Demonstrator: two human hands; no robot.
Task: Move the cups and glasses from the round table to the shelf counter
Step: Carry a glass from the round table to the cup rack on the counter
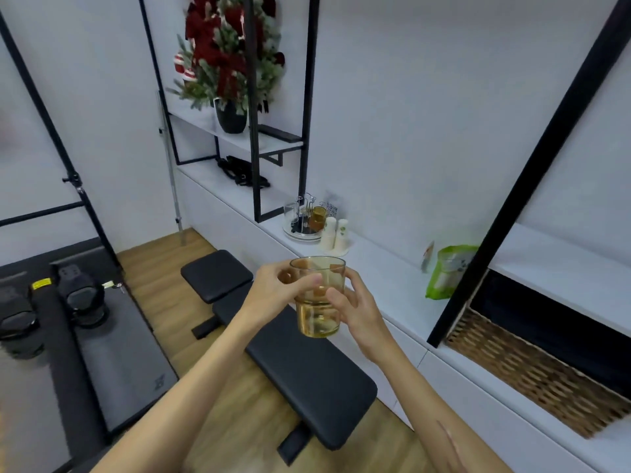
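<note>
An amber see-through glass [317,315] is held upright in mid-air above a black padded bench. My left hand [273,290] grips its upper part from the left. My right hand [355,308] wraps it from the right. The white shelf counter [382,264] runs along the wall just beyond the glass. On it stands a round clear tray [300,233] with a wire rack holding a clear glass and an amber glass [318,216]. Two stacks of white paper cups [334,233] stand beside the tray. The round table is out of view.
A black weight bench [300,363] lies between me and the counter. A green bag [447,276] stands on the counter to the right. A wicker basket [532,370] sits in a lower compartment. Black shelf frames and a potted Christmas tree [232,63] rise above.
</note>
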